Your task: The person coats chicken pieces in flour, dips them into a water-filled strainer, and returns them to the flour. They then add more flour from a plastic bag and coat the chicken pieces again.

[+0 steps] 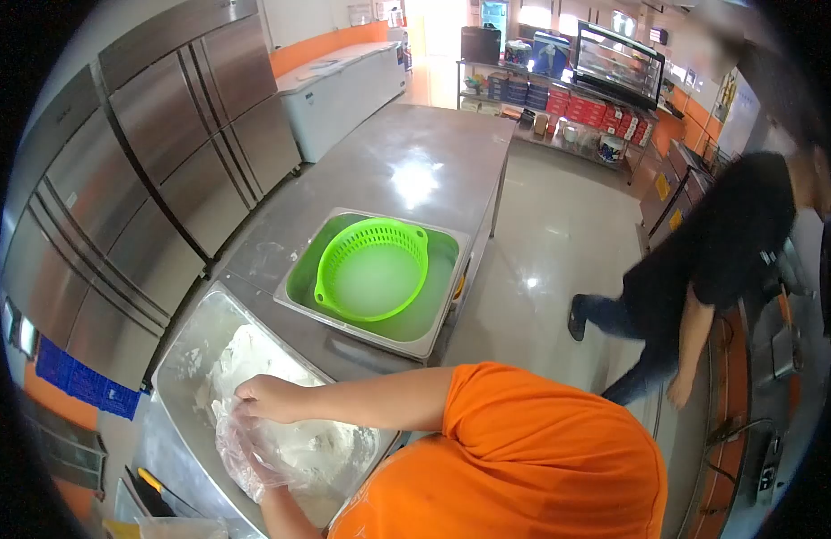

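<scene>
My right hand (273,398) is bare, its fingers closed on the edge of a clear plastic glove (237,440). My left hand (258,463) is inside or behind that crumpled plastic, and its fingers cannot be made out. Both hands are close together over a large metal tub (184,361) that holds white powder (321,440). Beyond the tub, a bright green strainer basket (418,269) sits in a metal pan (297,289) with cloudy liquid.
The pan is on a steel table (343,171). Steel cabinets (164,117) and a white chest freezer (334,103) line the left. A person in dark clothes (703,260) is at the right. A yellow-handled tool (149,479) lies at lower left.
</scene>
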The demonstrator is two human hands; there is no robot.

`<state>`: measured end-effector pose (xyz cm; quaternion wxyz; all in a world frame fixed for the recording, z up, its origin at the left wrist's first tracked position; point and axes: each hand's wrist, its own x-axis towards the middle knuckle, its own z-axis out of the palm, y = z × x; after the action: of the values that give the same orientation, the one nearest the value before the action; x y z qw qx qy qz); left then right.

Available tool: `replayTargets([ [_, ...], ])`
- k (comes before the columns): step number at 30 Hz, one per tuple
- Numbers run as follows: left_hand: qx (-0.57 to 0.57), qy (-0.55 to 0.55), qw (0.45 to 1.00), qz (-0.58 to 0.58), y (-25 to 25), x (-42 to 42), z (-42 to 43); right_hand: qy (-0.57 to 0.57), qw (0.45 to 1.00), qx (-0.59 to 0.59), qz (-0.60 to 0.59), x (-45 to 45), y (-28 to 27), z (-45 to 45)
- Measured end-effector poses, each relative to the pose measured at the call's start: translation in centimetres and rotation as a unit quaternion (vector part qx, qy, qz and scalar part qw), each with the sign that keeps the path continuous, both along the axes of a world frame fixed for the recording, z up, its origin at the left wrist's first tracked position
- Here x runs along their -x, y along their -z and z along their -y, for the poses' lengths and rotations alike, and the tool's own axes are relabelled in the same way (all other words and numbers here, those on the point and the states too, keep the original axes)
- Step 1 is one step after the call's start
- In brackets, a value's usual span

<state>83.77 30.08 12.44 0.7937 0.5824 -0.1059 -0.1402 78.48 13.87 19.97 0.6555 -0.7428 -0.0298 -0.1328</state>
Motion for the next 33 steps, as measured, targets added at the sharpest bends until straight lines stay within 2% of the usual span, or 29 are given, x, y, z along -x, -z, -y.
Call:
replayTargets([
  [3,-0.131,0.028,0.982,0.134,-3.0,0.7,0.4,0.001,1.000,0.003,-0.012,-0.1,-0.1,-0.4],
  [6,-0.195,-0.046,0.970,0.140,-2.1,0.5,-0.1,0.026,0.998,-0.055,0.012,-0.2,0.2,-0.6],
  [9,-0.180,-0.047,0.974,0.130,-4.4,1.8,0.2,0.053,0.998,0.006,-0.035,0.3,-0.8,-0.1],
  [12,-0.116,-0.053,0.982,0.139,-2.3,0.4,-0.4,0.034,0.997,-0.001,-0.070,0.2,-0.8,0.2],
  [15,-0.090,-0.056,0.988,0.111,-3.7,1.5,0.4,-0.020,0.990,-0.119,-0.068,0.1,-0.2,-0.2],
  [18,-0.153,-0.036,0.984,0.084,-6.7,2.5,0.7,-0.049,0.985,-0.140,-0.085,0.6,-0.5,0.2],
  [21,-0.084,0.020,0.991,0.100,-5.1,1.3,-0.1,-0.022,0.994,-0.065,-0.083,0.9,-1.0,0.2],
  [24,-0.109,-0.046,0.980,0.163,-0.9,-1.1,-2.3,-0.013,0.999,0.014,-0.033,0.8,-0.8,0.1],
  [27,-0.087,0.008,0.991,0.104,-5.5,1.2,-0.4,-0.048,0.997,0.058,-0.001,0.1,0.3,-0.1],
  [30,-0.121,-0.052,0.989,0.074,-7.5,2.7,0.3,-0.069,0.990,0.124,0.022,0.2,0.0,0.7],
  [32,-0.123,0.015,0.984,0.129,-5.6,1.1,-0.9,-0.096,0.993,0.072,-0.004,0.0,-0.1,1.2],
  [33,-0.160,-0.007,0.983,0.084,-6.4,1.3,-0.7,-0.111,0.993,0.036,0.025,-0.1,0.0,1.4],
])
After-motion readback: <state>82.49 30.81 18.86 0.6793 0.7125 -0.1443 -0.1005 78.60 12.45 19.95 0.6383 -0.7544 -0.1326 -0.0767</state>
